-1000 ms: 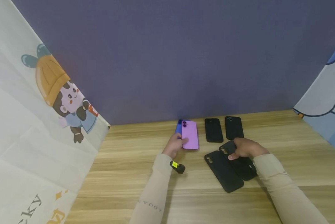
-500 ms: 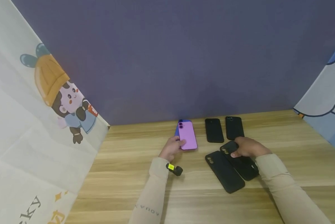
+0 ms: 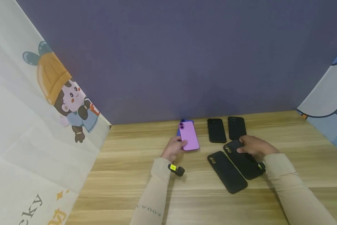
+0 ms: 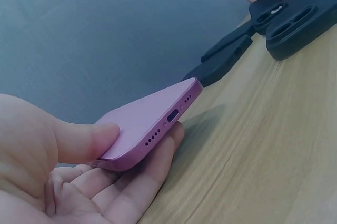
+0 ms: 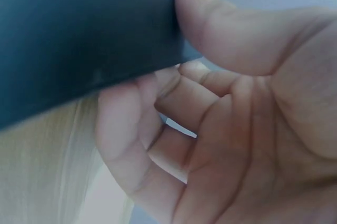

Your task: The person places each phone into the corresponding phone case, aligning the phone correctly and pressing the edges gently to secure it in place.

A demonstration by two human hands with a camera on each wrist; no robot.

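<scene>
My left hand grips a pink phone at its lower left edge. The thumb lies on the phone's back and the fingers are underneath, as the left wrist view shows. The phone is tilted off the table, its charging port facing the wrist camera. A blue phone lies partly hidden beneath it. On the right, my right hand pinches a black phone case with camera cutouts, thumb on top and fingers below. Another black phone case lies beside it on the left.
Two black phone-shaped pieces lie near the back of the wooden table. A dark blue-grey panel rises behind the table. Printed white sheets hang at both sides. A small black camera sits at the left wrist.
My right hand has shifted slightly right and up with its case, widening the gap to the other case. The pink phone has moved a little left and tilted in my left hand.
</scene>
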